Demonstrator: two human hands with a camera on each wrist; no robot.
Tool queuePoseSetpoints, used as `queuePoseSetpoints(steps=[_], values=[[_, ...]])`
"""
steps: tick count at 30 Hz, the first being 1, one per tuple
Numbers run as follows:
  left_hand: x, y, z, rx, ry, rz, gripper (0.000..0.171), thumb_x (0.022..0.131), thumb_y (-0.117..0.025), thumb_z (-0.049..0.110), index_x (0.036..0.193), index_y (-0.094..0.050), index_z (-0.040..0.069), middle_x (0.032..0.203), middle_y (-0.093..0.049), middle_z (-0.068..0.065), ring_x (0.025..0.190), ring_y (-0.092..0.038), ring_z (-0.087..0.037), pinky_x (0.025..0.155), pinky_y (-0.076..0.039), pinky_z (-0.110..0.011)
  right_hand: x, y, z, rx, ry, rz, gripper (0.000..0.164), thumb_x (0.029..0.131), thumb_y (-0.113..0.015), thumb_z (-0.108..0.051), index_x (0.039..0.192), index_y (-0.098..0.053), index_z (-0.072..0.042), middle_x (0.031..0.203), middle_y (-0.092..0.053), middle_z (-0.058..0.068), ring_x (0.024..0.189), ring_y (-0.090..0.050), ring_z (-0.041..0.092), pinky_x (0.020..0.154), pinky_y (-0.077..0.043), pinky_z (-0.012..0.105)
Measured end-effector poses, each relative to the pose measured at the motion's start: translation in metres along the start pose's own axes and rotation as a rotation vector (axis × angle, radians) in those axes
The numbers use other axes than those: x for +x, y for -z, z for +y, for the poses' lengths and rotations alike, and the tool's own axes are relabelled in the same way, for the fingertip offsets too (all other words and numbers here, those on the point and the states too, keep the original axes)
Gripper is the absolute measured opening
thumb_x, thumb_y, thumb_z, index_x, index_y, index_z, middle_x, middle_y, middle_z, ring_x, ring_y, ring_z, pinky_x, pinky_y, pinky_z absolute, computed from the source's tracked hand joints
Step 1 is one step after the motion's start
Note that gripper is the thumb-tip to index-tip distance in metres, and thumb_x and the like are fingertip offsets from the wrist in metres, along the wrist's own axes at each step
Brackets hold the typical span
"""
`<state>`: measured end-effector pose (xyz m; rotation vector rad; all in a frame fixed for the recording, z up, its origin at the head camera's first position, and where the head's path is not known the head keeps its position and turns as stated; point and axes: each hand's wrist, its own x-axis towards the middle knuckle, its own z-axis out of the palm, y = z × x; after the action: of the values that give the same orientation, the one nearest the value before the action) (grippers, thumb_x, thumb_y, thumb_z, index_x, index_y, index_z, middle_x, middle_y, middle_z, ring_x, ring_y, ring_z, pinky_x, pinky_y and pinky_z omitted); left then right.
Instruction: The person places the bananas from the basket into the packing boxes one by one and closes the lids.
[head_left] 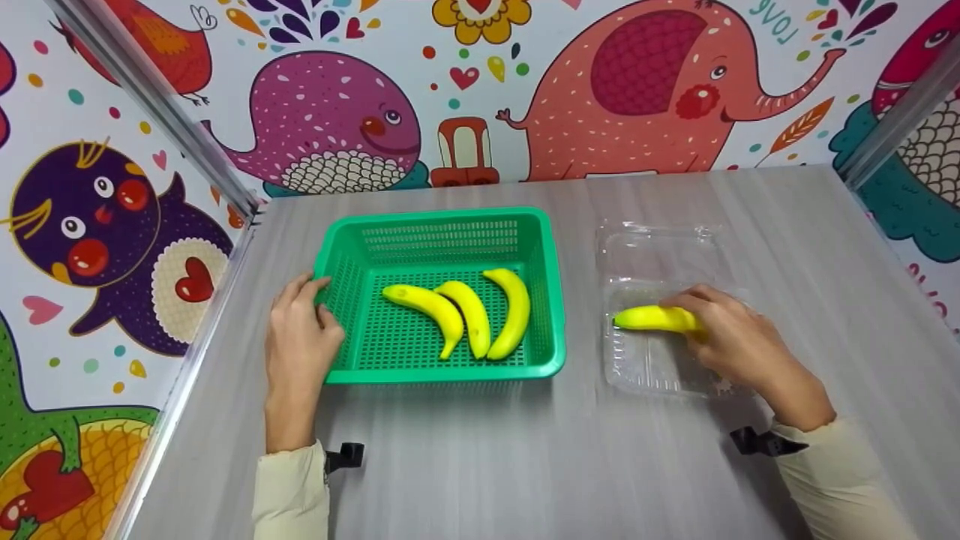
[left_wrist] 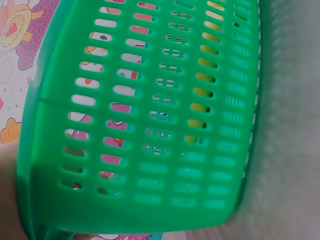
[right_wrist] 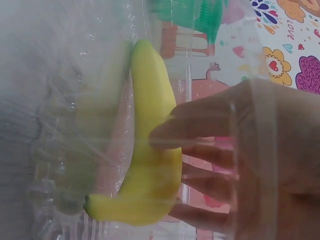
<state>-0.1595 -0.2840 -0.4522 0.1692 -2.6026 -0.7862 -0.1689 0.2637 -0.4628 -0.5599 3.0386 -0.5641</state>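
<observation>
A green plastic basket (head_left: 442, 373) with slotted walls stands left of centre in the head view. On its bottom lie a banana (head_left: 427, 304), a second banana (head_left: 474, 319) and a third banana (head_left: 513, 315). My left hand (head_left: 300, 337) grips the basket's left rim, its fingertips bent over the edge. To the right, my right hand (head_left: 731, 334) pinches another banana (right_wrist: 150, 145) between thumb and fingers, inside a clear plastic clamshell box (head_left: 645, 382). In the right wrist view this banana is seen through the box's transparent wall, its stem end pointing to the lower left.
The clamshell's lid (head_left: 660, 251) lies folded back toward the rear. Beneath everything is a grey wood-grain table (head_left: 480, 465). A wall (head_left: 465, 90) with cartoon animals rises behind it, and metal frame posts (head_left: 161, 105) stand at the rear corners.
</observation>
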Motion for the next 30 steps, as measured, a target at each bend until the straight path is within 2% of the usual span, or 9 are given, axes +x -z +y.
queuePoseSetpoints(steps=[5, 13, 28, 30], values=[[-0.0003, 0.0002, -0.0005, 0.01, -0.01, 0.001, 0.04, 0.102, -0.052, -0.006, 0.138, -0.07, -0.006, 0.153, -0.06, -0.028, 0.143, -0.055, -0.05, 0.109, -0.053, -0.065, 0.0005, -0.0014, -0.0006, -0.015, -0.003, 0.022, 0.049, 0.088, -0.072, 0.006, 0.135, -0.074, -0.011, 0.134, -0.069, 0.013, 0.118, -0.068, 0.04, 0.089, -0.057, 0.071], [-0.0001, -0.0001, -0.0012, 0.014, -0.016, 0.009, 0.04, 0.101, -0.053, -0.006, 0.137, -0.07, -0.006, 0.152, -0.06, -0.029, 0.143, -0.055, -0.051, 0.111, -0.052, -0.065, -0.0001, -0.002, -0.0023, -0.017, -0.01, 0.027, 0.049, 0.088, -0.076, 0.006, 0.134, -0.074, -0.009, 0.135, -0.069, 0.015, 0.123, -0.065, 0.041, 0.094, -0.056, 0.073], [0.0001, -0.0004, -0.0013, 0.012, -0.011, 0.012, 0.04, 0.1, -0.053, -0.006, 0.136, -0.071, -0.005, 0.152, -0.06, -0.028, 0.143, -0.056, -0.05, 0.11, -0.053, -0.065, -0.0014, 0.0022, -0.0056, -0.012, -0.029, 0.04, 0.048, 0.088, -0.081, 0.001, 0.134, -0.075, -0.011, 0.132, -0.07, 0.014, 0.121, -0.064, 0.039, 0.093, -0.056, 0.072], [0.0, -0.0003, -0.0012, 0.009, -0.012, 0.012, 0.04, 0.101, -0.053, -0.006, 0.137, -0.071, -0.005, 0.152, -0.06, -0.028, 0.142, -0.056, -0.051, 0.107, -0.055, -0.065, -0.0016, 0.0022, -0.0056, -0.022, -0.023, 0.055, 0.048, 0.088, -0.081, 0.0, 0.134, -0.075, -0.012, 0.133, -0.07, 0.014, 0.123, -0.064, 0.039, 0.091, -0.056, 0.072]])
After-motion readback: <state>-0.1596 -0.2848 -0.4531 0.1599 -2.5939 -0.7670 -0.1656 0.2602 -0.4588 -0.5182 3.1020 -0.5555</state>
